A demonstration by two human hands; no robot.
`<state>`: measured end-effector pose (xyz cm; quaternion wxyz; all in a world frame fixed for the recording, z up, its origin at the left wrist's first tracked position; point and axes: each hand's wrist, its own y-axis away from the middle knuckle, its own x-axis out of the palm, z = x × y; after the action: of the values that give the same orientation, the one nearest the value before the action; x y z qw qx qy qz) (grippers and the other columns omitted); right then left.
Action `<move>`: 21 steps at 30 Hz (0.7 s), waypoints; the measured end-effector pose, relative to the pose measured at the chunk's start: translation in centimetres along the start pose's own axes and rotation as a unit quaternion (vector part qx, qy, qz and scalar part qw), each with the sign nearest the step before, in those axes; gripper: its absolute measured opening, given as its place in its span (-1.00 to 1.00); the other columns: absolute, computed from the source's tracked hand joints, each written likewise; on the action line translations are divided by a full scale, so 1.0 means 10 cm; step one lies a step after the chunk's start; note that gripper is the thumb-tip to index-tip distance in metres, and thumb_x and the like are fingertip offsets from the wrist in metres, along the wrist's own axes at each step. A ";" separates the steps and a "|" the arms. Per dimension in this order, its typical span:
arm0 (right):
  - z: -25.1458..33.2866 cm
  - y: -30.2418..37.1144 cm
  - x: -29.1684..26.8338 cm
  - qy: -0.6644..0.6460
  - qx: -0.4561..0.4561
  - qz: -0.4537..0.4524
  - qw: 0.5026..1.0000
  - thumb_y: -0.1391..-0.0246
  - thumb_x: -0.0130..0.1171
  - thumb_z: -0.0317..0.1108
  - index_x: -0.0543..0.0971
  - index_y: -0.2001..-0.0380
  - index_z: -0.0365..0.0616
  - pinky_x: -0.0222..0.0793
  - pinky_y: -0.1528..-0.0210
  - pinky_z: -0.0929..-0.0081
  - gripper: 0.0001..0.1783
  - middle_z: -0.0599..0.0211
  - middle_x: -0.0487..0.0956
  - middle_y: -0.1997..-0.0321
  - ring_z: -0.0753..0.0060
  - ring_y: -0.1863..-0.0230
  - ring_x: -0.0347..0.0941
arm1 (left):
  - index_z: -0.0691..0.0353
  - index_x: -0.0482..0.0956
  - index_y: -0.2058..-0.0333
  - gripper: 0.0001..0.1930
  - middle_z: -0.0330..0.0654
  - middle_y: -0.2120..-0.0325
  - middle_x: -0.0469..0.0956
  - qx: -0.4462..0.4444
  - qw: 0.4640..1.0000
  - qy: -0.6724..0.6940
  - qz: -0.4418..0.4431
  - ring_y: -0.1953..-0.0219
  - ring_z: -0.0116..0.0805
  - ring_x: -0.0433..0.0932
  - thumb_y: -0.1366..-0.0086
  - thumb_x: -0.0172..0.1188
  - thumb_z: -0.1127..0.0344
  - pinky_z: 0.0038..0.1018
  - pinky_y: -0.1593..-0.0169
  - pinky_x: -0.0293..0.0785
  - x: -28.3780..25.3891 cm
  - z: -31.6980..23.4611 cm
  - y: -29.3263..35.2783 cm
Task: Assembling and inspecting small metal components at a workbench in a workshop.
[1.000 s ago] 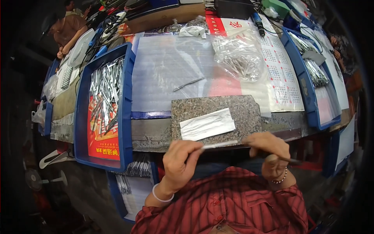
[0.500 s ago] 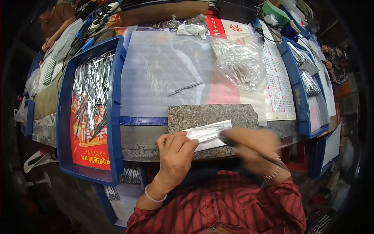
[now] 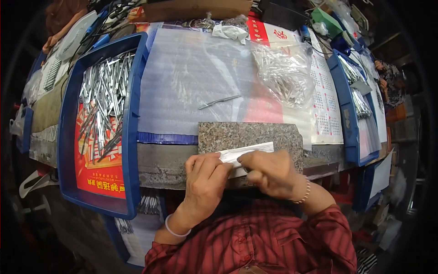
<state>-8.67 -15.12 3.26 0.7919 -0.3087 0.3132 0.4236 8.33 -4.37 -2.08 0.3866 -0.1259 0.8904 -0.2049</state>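
Observation:
A folded white paper strip (image 3: 261,148) with a shiny streak lies aslant on a speckled granite slab (image 3: 248,132) at the table's front edge. My left hand (image 3: 204,180) is closed, its bent fingers pressing the strip's left end against the stone. Over the strip's right part my right hand (image 3: 273,171) is closed round a dark tool, nearly all covered by the fingers; its kind does not show. Beyond the slab, one thin metal piece (image 3: 220,101) rests on the plastic-covered tabletop (image 3: 182,82).
On the left stands a blue tray (image 3: 132,155) holding many slim metal pieces (image 3: 107,86). A clear bag of similar pieces (image 3: 285,75) lies at the back right, beside another blue tray (image 3: 358,128). Another person's arm (image 3: 64,32) shows at far left.
My right hand has moved left along the strip, closer to my left hand, and is less blurred. The dark tool, plain to see before, is now mostly hidden. My left hand stays in place.

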 end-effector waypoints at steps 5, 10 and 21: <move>-0.01 0.03 -0.02 -0.054 0.020 -0.042 0.997 -0.14 0.16 -0.37 0.51 0.32 -0.18 0.40 0.54 0.31 -0.89 0.16 0.53 0.48 0.08 0.54 0.51 | 0.21 0.55 0.33 -0.76 -0.15 0.40 0.46 -0.024 1.000 -0.012 -0.007 0.16 -0.06 0.51 0.02 0.31 0.54 -0.22 0.04 0.31 -0.10 0.07 0.06; 0.33 0.02 -0.16 -0.097 -0.079 -0.114 0.986 -0.27 -0.03 -0.27 0.56 0.22 -0.19 0.49 0.44 0.36 -0.75 0.04 0.63 0.34 0.16 0.40 0.62 | 0.22 0.53 0.29 -0.81 -0.14 0.35 0.46 -0.024 0.999 -0.028 -0.009 0.12 -0.12 0.49 -0.06 0.23 0.48 -0.22 0.00 0.29 -0.12 0.09 0.14; 0.15 0.03 0.00 -0.138 0.070 -0.080 0.985 -0.30 0.01 -0.12 0.57 0.20 -0.25 0.44 0.44 0.37 -0.64 0.08 0.59 0.39 0.10 0.45 0.57 | 0.23 0.53 0.32 -0.79 -0.11 0.36 0.46 -0.019 0.999 -0.020 -0.017 0.16 -0.06 0.50 -0.02 0.27 0.54 -0.22 0.05 0.31 -0.13 0.08 0.08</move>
<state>-8.63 -13.84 4.15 0.8786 -0.2150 0.2043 0.3743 9.72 -3.34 -2.12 0.3987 -0.1527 0.8836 -0.1924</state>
